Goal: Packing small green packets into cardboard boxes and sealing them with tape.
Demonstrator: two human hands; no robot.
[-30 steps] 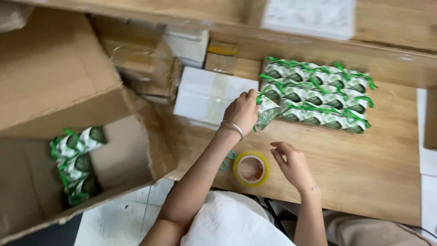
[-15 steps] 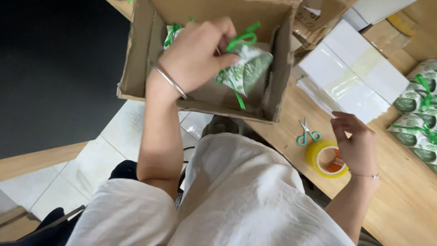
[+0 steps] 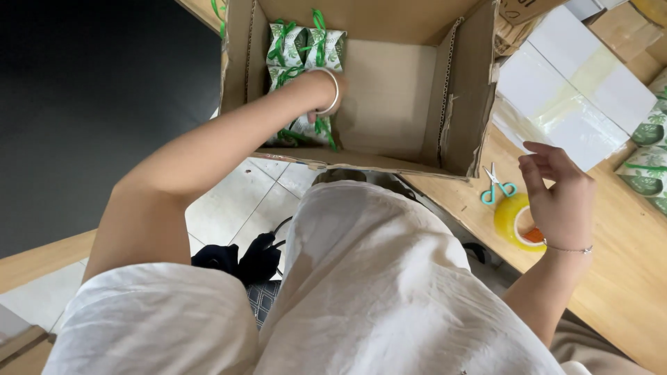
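My left hand reaches down into an open cardboard box, a bangle on its wrist. It rests on a green-and-white packet with green ribbon at the box's near left corner. The fingers are hidden behind the wrist, so the grip is not visible. More such packets are stacked along the box's left side. My right hand hovers over the wooden table with fingers apart and empty, just above a yellow tape roll.
Small scissors with teal handles lie beside the tape roll. Flat white boxes sit on the table right of the cardboard box. More green-and-white packets lie at the right edge. Below are a tiled floor and my white-clothed lap.
My left hand has gone down from above the box into its near left corner with the packet. My right hand has lifted off the tape roll and spread its fingers.
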